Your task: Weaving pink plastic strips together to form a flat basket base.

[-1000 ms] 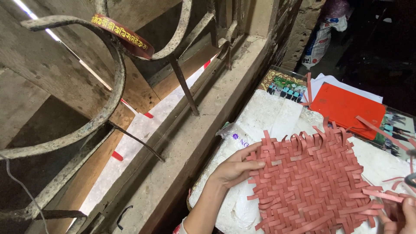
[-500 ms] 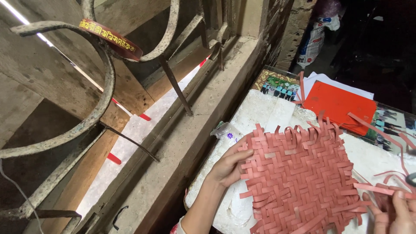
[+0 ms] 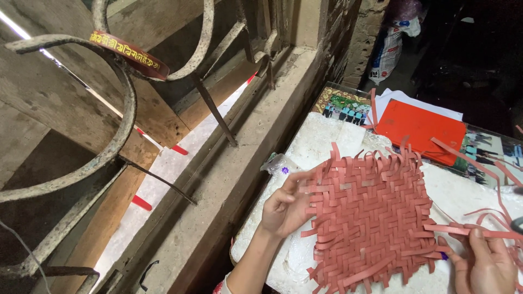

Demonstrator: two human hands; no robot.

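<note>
White-covered table (image 3: 327, 141) beside window grille, woven red paper mat (image 3: 370, 212) mid-frame; left hand (image 3: 284, 209) pinching its left edge, right hand (image 3: 485, 264) gripping loose strips (image 3: 463, 228) lower right

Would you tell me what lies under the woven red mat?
The woven red mat rests on a white padded sheet, which shows around its edges. The left hand holds its left edge, the right hand its loose strips. Whatever lies directly beneath the mat's middle is covered.

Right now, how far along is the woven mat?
The woven mat has a dense, finished-looking centre. The left hand holds its left edge; the right hand grips loose strips at the right. Unwoven strip ends still stick out on every side.
</note>
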